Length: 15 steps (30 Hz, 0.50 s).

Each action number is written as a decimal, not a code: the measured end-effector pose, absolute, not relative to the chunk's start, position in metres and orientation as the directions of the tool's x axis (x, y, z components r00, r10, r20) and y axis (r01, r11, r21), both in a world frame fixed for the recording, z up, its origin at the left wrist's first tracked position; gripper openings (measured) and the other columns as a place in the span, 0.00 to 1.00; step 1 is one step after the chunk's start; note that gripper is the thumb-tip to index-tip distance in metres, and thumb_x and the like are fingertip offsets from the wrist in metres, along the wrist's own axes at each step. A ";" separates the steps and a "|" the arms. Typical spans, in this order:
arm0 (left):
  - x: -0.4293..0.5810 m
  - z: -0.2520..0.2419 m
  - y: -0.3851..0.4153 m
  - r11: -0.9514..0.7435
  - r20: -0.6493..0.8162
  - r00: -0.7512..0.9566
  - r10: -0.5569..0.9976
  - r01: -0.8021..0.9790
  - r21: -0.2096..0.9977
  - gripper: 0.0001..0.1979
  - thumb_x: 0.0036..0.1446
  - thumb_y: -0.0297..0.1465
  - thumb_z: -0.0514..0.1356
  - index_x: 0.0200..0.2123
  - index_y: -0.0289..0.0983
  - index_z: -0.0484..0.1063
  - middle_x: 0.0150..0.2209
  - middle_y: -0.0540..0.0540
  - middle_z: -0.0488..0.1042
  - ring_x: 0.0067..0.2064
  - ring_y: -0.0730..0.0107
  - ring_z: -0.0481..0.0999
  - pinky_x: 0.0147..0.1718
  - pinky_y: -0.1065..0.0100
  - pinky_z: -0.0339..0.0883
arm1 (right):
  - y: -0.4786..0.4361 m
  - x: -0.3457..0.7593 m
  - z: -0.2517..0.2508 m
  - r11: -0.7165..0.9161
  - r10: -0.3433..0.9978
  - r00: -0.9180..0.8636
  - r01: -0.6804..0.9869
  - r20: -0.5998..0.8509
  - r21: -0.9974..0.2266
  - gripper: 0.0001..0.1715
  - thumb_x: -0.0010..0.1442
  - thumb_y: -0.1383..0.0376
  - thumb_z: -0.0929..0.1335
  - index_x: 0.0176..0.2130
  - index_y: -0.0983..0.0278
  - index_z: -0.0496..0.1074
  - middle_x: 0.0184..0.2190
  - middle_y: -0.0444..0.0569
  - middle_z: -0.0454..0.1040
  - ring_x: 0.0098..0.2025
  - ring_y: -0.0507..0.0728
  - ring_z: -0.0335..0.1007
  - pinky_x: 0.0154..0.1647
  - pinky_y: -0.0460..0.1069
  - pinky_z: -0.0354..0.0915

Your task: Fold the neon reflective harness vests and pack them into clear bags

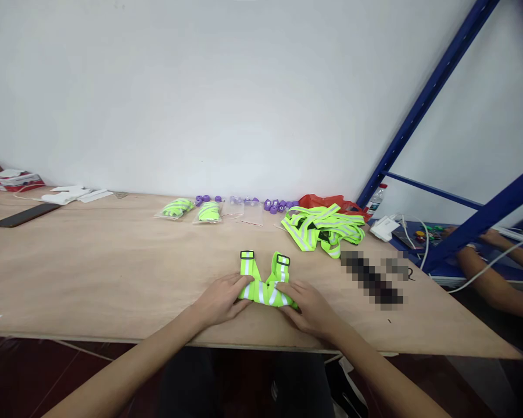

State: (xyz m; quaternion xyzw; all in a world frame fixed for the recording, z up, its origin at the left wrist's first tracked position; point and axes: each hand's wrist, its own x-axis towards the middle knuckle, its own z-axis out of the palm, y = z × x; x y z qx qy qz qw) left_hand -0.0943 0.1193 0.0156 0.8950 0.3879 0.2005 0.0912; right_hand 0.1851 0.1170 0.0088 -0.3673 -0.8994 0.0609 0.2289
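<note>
A neon yellow-green reflective strap (265, 278) with grey stripes and black buckles lies folded on the wooden table (113, 273) near its front edge. My left hand (222, 299) grips its left end with curled fingers. My right hand (307, 305) pinches its right end. Two strap ends with buckles stick up and away from my hands.
A heap of the same reflective straps (325, 226) lies at the back right beside a red bag (326, 201). Two bagged straps (194, 209) and purple small parts (274, 205) sit by the wall. A dark flat bar (26, 215) lies far left. Another person's arms (497, 278) rest at the right by blue shelving.
</note>
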 end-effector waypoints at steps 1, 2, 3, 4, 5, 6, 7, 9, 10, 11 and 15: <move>-0.095 0.017 0.117 -0.689 0.290 0.626 0.724 0.651 0.318 0.18 0.64 0.34 0.57 0.57 0.40 0.64 0.50 0.39 0.75 0.51 0.55 0.76 0.48 0.58 0.70 | 0.115 0.185 0.008 0.724 0.687 -0.624 0.632 0.372 -0.276 0.20 0.64 0.64 0.66 0.55 0.62 0.71 0.45 0.57 0.78 0.47 0.63 0.74 0.47 0.57 0.70; -0.095 0.018 0.116 -0.695 0.288 0.633 0.718 0.646 0.315 0.16 0.65 0.34 0.56 0.55 0.40 0.65 0.49 0.40 0.75 0.50 0.55 0.76 0.47 0.59 0.70 | 0.113 0.186 0.007 0.725 0.685 -0.623 0.632 0.377 -0.274 0.20 0.64 0.64 0.66 0.55 0.62 0.71 0.45 0.57 0.78 0.47 0.63 0.74 0.47 0.57 0.70; -0.095 0.019 0.114 -0.700 0.284 0.640 0.714 0.643 0.311 0.15 0.65 0.34 0.56 0.54 0.39 0.66 0.48 0.40 0.76 0.49 0.55 0.76 0.47 0.59 0.70 | 0.111 0.186 0.007 0.726 0.685 -0.623 0.632 0.379 -0.273 0.21 0.63 0.65 0.66 0.55 0.62 0.71 0.46 0.57 0.78 0.47 0.63 0.74 0.47 0.57 0.70; -0.094 0.020 0.112 -0.705 0.281 0.647 0.708 0.639 0.306 0.14 0.65 0.34 0.55 0.53 0.39 0.67 0.47 0.40 0.76 0.49 0.55 0.76 0.46 0.59 0.70 | 0.108 0.186 0.006 0.725 0.685 -0.623 0.632 0.379 -0.272 0.21 0.64 0.65 0.66 0.56 0.63 0.70 0.47 0.57 0.78 0.48 0.63 0.74 0.47 0.57 0.71; -0.094 0.021 0.110 -0.711 0.279 0.654 0.703 0.635 0.302 0.14 0.65 0.34 0.55 0.52 0.39 0.67 0.47 0.40 0.76 0.49 0.55 0.76 0.47 0.59 0.70 | 0.105 0.186 0.005 0.728 0.682 -0.625 0.631 0.380 -0.270 0.21 0.64 0.65 0.65 0.56 0.63 0.70 0.47 0.57 0.78 0.48 0.63 0.74 0.48 0.58 0.71; -0.094 0.022 0.107 -0.717 0.278 0.661 0.697 0.629 0.300 0.13 0.65 0.35 0.55 0.52 0.39 0.67 0.46 0.40 0.76 0.49 0.55 0.76 0.47 0.59 0.70 | 0.101 0.187 0.003 0.731 0.678 -0.627 0.628 0.384 -0.268 0.21 0.64 0.66 0.65 0.56 0.63 0.70 0.49 0.57 0.78 0.49 0.63 0.74 0.49 0.58 0.71; -0.094 0.023 0.105 -0.724 0.281 0.668 0.689 0.621 0.300 0.13 0.66 0.35 0.55 0.52 0.39 0.68 0.47 0.40 0.76 0.49 0.55 0.76 0.48 0.59 0.70 | 0.097 0.187 0.002 0.735 0.674 -0.628 0.624 0.390 -0.266 0.21 0.64 0.66 0.65 0.56 0.63 0.70 0.50 0.58 0.77 0.50 0.63 0.73 0.50 0.58 0.71; -0.093 0.024 0.098 -0.736 0.287 0.679 0.676 0.604 0.306 0.13 0.66 0.35 0.55 0.52 0.39 0.67 0.47 0.40 0.76 0.51 0.55 0.75 0.50 0.59 0.69 | 0.087 0.187 0.000 0.736 0.671 -0.622 0.624 0.403 -0.263 0.21 0.65 0.66 0.64 0.57 0.63 0.70 0.52 0.58 0.76 0.53 0.63 0.73 0.52 0.59 0.70; -0.093 0.024 0.095 -0.741 0.290 0.683 0.670 0.596 0.310 0.13 0.66 0.35 0.55 0.52 0.39 0.67 0.48 0.40 0.76 0.51 0.55 0.75 0.50 0.59 0.69 | 0.082 0.188 -0.002 0.731 0.675 -0.613 0.631 0.411 -0.260 0.22 0.65 0.67 0.64 0.57 0.63 0.70 0.53 0.58 0.76 0.53 0.63 0.73 0.52 0.59 0.71; -0.093 0.024 0.091 -0.745 0.293 0.686 0.666 0.589 0.313 0.13 0.66 0.35 0.55 0.52 0.39 0.67 0.49 0.40 0.76 0.52 0.55 0.75 0.51 0.59 0.69 | 0.077 0.188 -0.003 0.722 0.682 -0.600 0.643 0.418 -0.255 0.22 0.64 0.67 0.64 0.57 0.63 0.70 0.54 0.58 0.75 0.54 0.64 0.72 0.52 0.59 0.71; -0.092 0.023 0.076 -0.746 0.302 0.684 0.664 0.583 0.321 0.14 0.66 0.35 0.55 0.53 0.39 0.67 0.51 0.40 0.75 0.52 0.55 0.75 0.50 0.58 0.70 | 0.059 0.188 -0.004 0.704 0.694 -0.582 0.674 0.425 -0.226 0.24 0.63 0.69 0.63 0.58 0.62 0.70 0.57 0.58 0.73 0.55 0.64 0.72 0.52 0.59 0.71</move>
